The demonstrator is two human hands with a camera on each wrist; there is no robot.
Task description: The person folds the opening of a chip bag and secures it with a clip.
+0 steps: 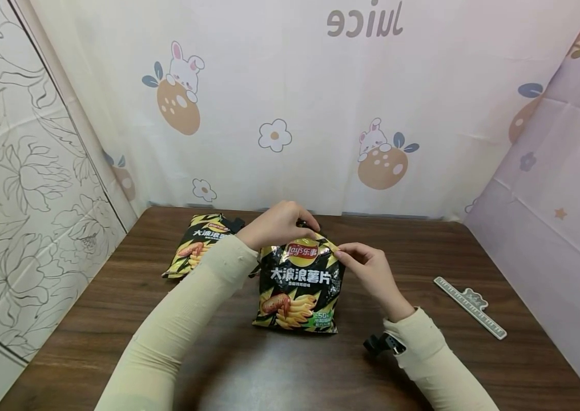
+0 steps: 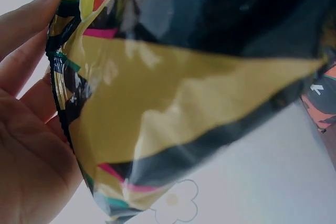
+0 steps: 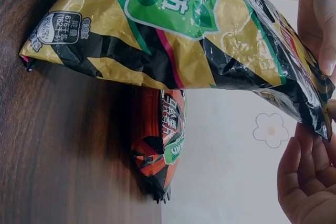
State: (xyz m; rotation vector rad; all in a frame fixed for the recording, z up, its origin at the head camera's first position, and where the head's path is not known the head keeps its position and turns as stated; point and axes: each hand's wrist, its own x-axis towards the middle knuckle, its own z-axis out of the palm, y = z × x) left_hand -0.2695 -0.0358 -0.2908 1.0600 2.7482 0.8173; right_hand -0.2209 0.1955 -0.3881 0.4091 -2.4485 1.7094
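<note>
A black and yellow bag of potato chips (image 1: 297,285) stands upright on the table, its printed front towards me. My left hand (image 1: 282,224) reaches over from the left and grips the bag's top edge. Thumb and finger of my right hand (image 1: 364,265) pinch its upper right corner. In the left wrist view the bag (image 2: 157,98) fills most of the picture, with the left hand (image 2: 31,129) along its sealed edge. Both hands meet the bag's top in the right wrist view, the right hand (image 3: 310,177) at the corner.
A second black and yellow chip bag (image 1: 197,245) leans at the back left, partly covered by my left arm. An orange and black bag (image 3: 157,140) appears behind the held one. A long pale bag clip (image 1: 470,306) lies on the table's right. Curtains (image 1: 280,103) stand behind.
</note>
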